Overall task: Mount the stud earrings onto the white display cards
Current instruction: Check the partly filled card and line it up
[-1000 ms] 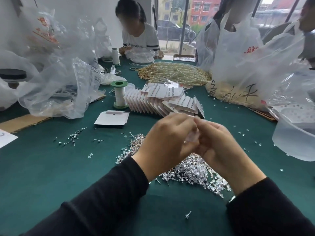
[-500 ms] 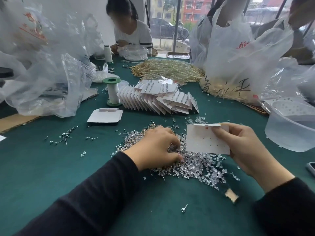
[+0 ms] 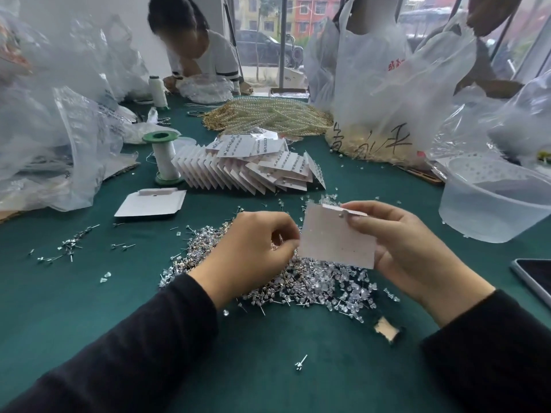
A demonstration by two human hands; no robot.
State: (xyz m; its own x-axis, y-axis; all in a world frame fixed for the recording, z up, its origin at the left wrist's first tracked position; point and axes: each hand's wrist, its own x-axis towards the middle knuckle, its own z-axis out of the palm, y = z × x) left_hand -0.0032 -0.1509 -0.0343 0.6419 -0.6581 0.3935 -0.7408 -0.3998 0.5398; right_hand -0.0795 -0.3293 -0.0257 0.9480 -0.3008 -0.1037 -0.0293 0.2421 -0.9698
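My right hand holds a white display card upright by its right side, thumb on the top edge. One stud sits near the card's top edge. My left hand hovers just left of the card with its fingertips pinched together on a small stud earring that is mostly hidden. Below both hands a heap of silver stud earrings and clear backs lies on the green table.
Filled cards are fanned out behind the heap, with a blank card and a thread spool to their left. A clear tub and a phone lie right. Plastic bags, pearl strands and a seated person fill the back.
A second ago both hands were together over the card. My left hand then dipped into the stud heap and has now lifted back to the card's left edge, fingertips pinched.
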